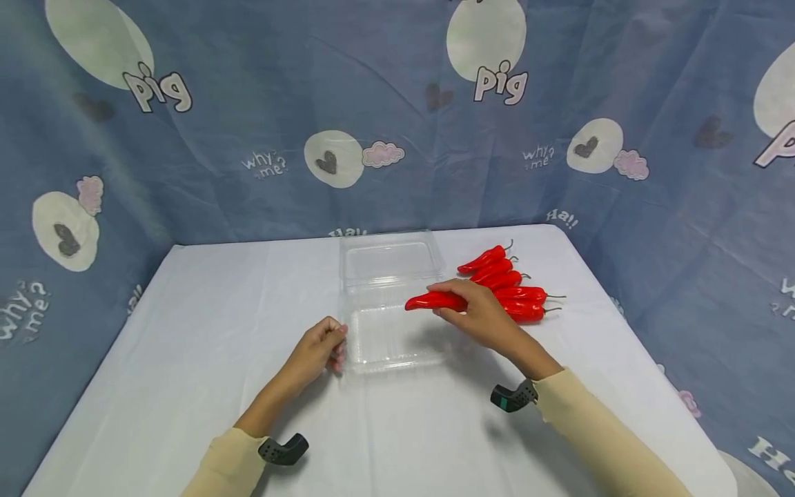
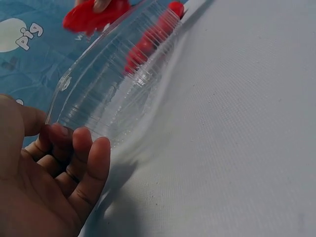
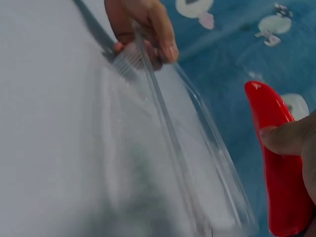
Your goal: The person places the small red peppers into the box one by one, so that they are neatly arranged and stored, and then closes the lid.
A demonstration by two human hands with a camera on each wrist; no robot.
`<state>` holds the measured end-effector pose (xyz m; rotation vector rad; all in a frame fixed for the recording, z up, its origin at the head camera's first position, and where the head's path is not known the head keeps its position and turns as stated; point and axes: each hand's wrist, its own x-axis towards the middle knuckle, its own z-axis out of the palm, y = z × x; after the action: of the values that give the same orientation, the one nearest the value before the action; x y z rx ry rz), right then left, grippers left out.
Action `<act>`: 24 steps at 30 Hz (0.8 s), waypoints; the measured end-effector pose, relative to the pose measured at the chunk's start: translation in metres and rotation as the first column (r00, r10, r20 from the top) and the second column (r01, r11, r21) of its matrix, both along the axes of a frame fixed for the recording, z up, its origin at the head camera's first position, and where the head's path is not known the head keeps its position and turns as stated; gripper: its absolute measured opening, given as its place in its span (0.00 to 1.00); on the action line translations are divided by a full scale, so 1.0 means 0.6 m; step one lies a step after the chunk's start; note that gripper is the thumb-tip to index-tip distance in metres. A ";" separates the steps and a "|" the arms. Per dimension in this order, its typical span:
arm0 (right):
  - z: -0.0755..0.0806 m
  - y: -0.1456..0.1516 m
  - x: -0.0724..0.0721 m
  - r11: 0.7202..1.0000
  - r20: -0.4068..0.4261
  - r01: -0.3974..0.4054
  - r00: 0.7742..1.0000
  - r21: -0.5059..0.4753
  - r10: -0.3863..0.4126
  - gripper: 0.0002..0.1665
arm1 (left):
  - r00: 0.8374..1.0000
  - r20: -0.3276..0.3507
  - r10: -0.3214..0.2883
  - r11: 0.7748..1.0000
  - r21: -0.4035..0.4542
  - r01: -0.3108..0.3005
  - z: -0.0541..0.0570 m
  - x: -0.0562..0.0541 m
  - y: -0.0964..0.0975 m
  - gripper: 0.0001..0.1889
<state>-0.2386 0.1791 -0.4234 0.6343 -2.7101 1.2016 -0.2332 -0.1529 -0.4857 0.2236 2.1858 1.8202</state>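
Observation:
A clear plastic clamshell box (image 1: 381, 338) lies opened out on the table, its lid (image 1: 391, 259) folded back toward the curtain. My left hand (image 1: 318, 348) pinches the box's left rim between thumb and fingers; the left wrist view shows the fingertips curled at that edge (image 2: 61, 91). In my right hand (image 1: 481, 314) is a glossy red chili pepper (image 1: 435, 301), gripped with thumb on one side and fingers on the other. Its pointed tip faces left, above the right part of the box. The palm hides the pepper's stem end.
Several more red peppers (image 1: 524, 310) lie in a slanting row to the right of the box, stems pointing right. A white cloth covers the table (image 1: 217, 304). Behind it hangs a blue printed curtain (image 1: 385, 83). A dark band (image 1: 515, 397) is on each wrist.

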 end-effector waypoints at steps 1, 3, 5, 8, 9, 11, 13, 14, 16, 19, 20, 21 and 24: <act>0.002 -0.011 -0.006 1.000 -0.008 -0.010 1.000 0.013 0.010 0.26 | 1.000 -0.001 0.003 1.000 0.002 -0.003 0.000 0.000 0.000 0.15; 0.003 -0.032 -0.016 0.999 -0.014 -0.025 1.000 0.047 0.025 0.27 | 1.000 -0.003 0.010 1.000 0.004 -0.010 0.000 0.000 -0.001 0.15; 0.004 -0.054 -0.024 0.997 -0.007 -0.033 0.999 0.076 0.034 0.27 | 1.000 -0.003 0.011 1.000 0.006 -0.011 0.001 0.002 -0.001 0.14; 0.003 -0.082 -0.034 0.992 0.021 -0.025 1.000 0.126 0.023 0.27 | 1.000 0.003 0.012 1.000 0.007 -0.012 0.002 0.003 0.001 0.14; 0.001 -0.090 -0.037 0.990 0.031 -0.022 0.999 0.143 0.018 0.27 | 1.000 0.005 0.011 1.000 0.007 -0.011 0.002 0.004 0.001 0.14; -0.004 -0.104 -0.043 0.983 0.032 -0.015 0.999 0.180 0.009 0.27 | 1.000 0.006 0.002 1.000 0.012 -0.003 0.002 0.006 0.001 0.14; -0.011 -0.115 -0.049 0.975 0.020 -0.011 1.000 0.222 0.007 0.26 | 1.000 0.006 -0.003 1.000 0.016 0.003 0.001 0.007 0.001 0.14; -0.016 -0.120 -0.051 0.969 0.010 -0.010 1.000 0.246 0.007 0.25 | 1.000 0.006 -0.006 1.000 0.019 0.006 0.000 0.007 0.001 0.14; -0.023 -0.128 -0.053 0.958 -0.006 -0.009 1.000 0.288 0.012 0.24 | 1.000 0.004 -0.014 1.000 0.023 0.014 -0.001 0.008 0.000 0.14; -0.033 -0.136 -0.055 0.936 -0.015 -0.002 1.000 0.352 0.008 0.24 | 1.000 0.001 -0.024 0.999 0.021 0.024 -0.001 0.009 -0.001 0.14; -0.036 -0.138 -0.054 0.932 -0.012 -0.001 1.000 0.363 0.006 0.24 | 1.000 -0.001 -0.031 0.999 0.022 0.031 -0.002 0.009 0.000 0.14; -0.039 -0.139 -0.053 0.926 -0.006 0.001 1.000 0.378 0.001 0.24 | 0.999 -0.002 -0.035 0.999 0.020 0.035 -0.002 0.009 0.000 0.14; -0.050 -0.142 -0.051 0.911 -0.006 -0.001 1.000 0.413 0.003 0.23 | 0.999 0.000 -0.038 0.999 0.025 0.038 -0.002 0.011 0.003 0.14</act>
<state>-0.2692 0.0939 -0.4533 0.6792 -2.9797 0.6163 -0.2266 -0.1509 -0.4869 0.2678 2.1444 1.8281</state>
